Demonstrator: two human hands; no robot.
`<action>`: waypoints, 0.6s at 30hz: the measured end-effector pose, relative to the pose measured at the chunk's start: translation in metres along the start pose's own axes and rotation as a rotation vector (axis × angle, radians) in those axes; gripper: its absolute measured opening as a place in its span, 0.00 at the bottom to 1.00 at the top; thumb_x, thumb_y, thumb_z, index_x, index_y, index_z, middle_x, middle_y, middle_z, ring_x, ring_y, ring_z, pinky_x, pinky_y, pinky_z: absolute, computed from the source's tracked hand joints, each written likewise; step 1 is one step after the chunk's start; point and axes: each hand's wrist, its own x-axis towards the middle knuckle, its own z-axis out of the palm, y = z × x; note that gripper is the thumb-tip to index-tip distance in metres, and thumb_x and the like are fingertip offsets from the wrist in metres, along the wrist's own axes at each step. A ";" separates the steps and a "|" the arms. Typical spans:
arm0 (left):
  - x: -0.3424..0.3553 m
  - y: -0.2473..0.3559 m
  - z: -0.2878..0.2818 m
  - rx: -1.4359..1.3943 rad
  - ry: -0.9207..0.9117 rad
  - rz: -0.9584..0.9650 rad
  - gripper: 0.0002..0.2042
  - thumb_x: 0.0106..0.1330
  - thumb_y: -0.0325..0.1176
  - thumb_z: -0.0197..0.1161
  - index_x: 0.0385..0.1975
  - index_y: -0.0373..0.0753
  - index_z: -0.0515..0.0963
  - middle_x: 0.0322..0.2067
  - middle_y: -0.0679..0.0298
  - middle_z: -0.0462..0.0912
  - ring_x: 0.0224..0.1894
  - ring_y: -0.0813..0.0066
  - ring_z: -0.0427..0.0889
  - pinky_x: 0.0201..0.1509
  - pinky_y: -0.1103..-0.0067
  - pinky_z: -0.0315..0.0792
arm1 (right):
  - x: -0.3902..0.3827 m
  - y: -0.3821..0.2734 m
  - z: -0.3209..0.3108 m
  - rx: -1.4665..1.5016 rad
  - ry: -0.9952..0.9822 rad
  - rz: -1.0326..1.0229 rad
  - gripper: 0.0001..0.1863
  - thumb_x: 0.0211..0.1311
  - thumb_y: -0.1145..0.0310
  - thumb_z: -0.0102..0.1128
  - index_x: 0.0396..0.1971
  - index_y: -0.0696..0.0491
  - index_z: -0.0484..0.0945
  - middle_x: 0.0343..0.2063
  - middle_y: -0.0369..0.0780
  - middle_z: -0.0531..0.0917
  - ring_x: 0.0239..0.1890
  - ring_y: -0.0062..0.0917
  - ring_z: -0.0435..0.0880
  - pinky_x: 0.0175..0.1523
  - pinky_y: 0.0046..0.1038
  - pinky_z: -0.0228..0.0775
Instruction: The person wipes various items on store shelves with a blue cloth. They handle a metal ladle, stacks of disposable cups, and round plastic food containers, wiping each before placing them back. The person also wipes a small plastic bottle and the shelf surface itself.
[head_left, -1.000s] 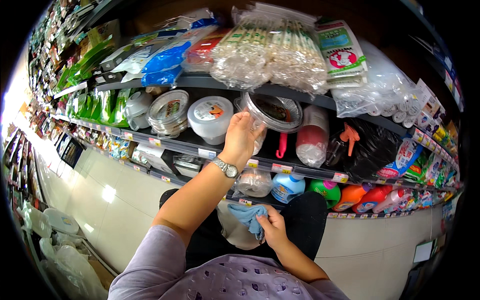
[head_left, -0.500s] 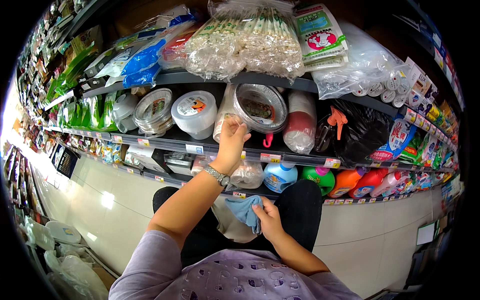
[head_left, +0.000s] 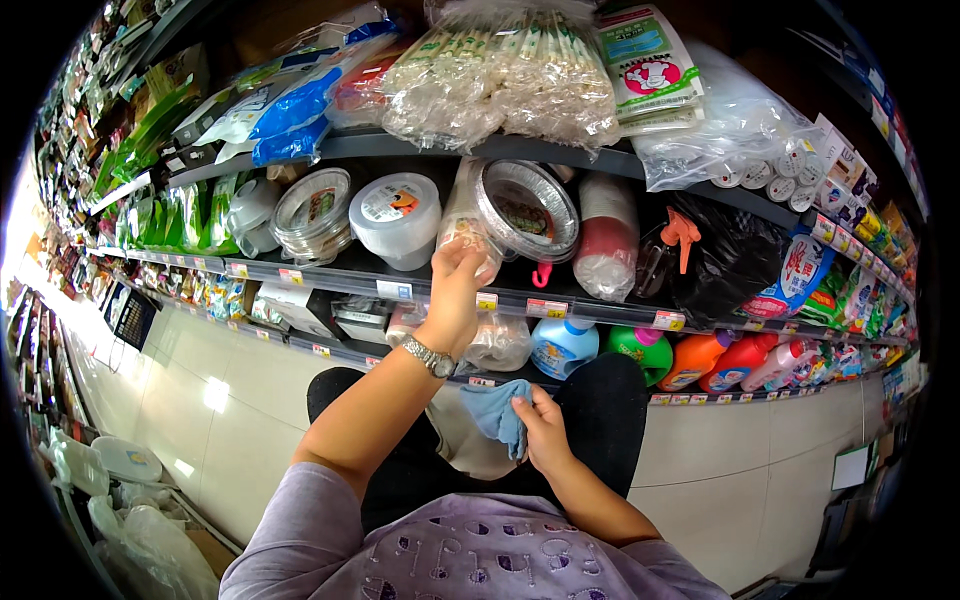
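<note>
On the middle shelf, a long wrapped stack of disposable cups (head_left: 457, 218) lies with its near end toward me. My left hand (head_left: 457, 285), a metal watch on its wrist, reaches up to that end, its fingers closed around the wrapping; part of the grip is hidden behind the hand. Just to the right, a pack of round foil trays (head_left: 526, 210) leans against the stack. Low in front of my lap, my right hand (head_left: 545, 430) grips a blue cloth (head_left: 497, 412), which hangs crumpled to the left of the fingers.
White round plastic containers (head_left: 396, 222) stand left of the cups. Another wrapped cup stack (head_left: 607, 240) and an orange spray head (head_left: 681, 234) are to the right. Bagged chopsticks (head_left: 505, 75) overhang above. Detergent bottles (head_left: 563, 352) line the bottom shelf near my knees.
My left hand has shifted slightly left and its fingers have come onto the near end of the cup stack. The right hand still holds the cloth, nearly unmoved.
</note>
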 end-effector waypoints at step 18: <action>-0.186 0.115 0.056 0.545 -1.098 1.299 0.11 0.49 0.40 0.57 0.20 0.38 0.69 0.20 0.65 0.67 0.20 0.72 0.67 0.24 0.79 0.61 | 0.001 0.009 0.010 -0.092 -0.077 -0.010 0.15 0.66 0.70 0.50 0.50 0.60 0.71 0.40 0.35 0.78 0.41 0.15 0.73 0.50 0.19 0.64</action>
